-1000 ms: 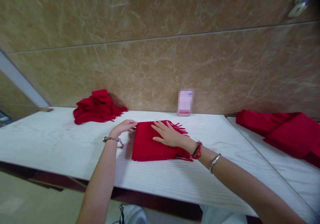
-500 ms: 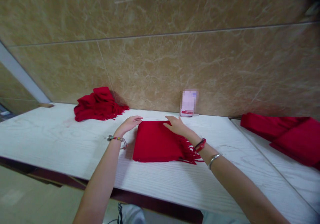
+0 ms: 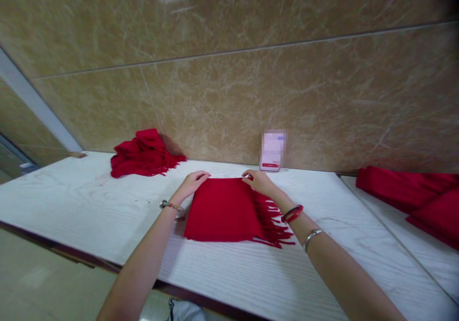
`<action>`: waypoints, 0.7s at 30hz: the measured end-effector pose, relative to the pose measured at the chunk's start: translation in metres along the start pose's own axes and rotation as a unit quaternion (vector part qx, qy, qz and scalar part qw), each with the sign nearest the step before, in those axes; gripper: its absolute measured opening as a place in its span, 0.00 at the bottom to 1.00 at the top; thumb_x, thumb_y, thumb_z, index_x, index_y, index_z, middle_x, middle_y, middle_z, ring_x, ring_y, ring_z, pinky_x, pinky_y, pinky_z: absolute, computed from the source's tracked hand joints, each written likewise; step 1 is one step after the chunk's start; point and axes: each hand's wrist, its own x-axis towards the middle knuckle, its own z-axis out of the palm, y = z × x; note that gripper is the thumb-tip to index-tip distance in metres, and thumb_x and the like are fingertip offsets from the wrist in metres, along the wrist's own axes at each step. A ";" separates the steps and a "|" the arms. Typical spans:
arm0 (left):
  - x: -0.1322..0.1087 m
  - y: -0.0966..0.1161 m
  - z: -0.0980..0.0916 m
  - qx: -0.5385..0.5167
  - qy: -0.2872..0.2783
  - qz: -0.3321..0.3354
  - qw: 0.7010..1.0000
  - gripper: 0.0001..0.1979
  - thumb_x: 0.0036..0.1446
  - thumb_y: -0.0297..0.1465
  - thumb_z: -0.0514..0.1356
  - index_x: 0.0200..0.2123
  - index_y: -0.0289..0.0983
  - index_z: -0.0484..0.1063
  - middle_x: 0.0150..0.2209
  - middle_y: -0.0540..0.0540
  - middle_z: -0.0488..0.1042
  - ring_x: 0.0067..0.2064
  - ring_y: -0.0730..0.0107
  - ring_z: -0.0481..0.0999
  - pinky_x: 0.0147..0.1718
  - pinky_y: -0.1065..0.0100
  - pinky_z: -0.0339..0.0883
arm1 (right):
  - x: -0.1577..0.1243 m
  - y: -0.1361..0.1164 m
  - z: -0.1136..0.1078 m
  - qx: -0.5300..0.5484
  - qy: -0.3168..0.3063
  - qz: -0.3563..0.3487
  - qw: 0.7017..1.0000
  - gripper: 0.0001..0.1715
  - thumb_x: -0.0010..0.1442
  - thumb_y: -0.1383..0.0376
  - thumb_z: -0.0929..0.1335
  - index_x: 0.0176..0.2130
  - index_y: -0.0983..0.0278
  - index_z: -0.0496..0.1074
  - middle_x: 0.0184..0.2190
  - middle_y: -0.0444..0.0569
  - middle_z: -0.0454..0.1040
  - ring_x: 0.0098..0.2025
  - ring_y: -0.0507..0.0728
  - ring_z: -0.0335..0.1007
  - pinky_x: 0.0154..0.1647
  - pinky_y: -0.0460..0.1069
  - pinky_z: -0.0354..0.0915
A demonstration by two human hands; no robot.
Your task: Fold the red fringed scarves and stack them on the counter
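Observation:
A folded red scarf [image 3: 222, 211] with a fringe along its right side lies flat on the white wood-grain table [image 3: 89, 201] in front of me. My left hand [image 3: 193, 182] rests at the scarf's far left corner, fingers curled onto the cloth. At the far right corner my right hand [image 3: 260, 181] pinches the scarf's edge. Both wrists wear bracelets.
A crumpled red scarf [image 3: 141, 154] lies at the back left against the marble wall. More red cloth [image 3: 412, 192] lies on the adjoining table at the right. A small pink box [image 3: 273, 151] leans on the wall behind the scarf.
My right hand slid from the middle of the scarf to its far right corner. My left hand shifted slightly along the far left corner.

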 end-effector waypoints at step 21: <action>0.003 -0.011 -0.004 -0.029 0.045 -0.007 0.999 0.21 0.57 0.41 0.47 0.41 0.33 0.71 0.38 0.41 0.75 0.43 0.63 0.73 0.44 0.63 0.64 | 0.002 0.013 -0.020 0.098 -0.031 0.023 0.994 0.07 0.53 0.68 0.65 0.30 0.68 0.73 0.28 0.50 0.75 0.31 0.54 0.68 0.32 0.47 0.61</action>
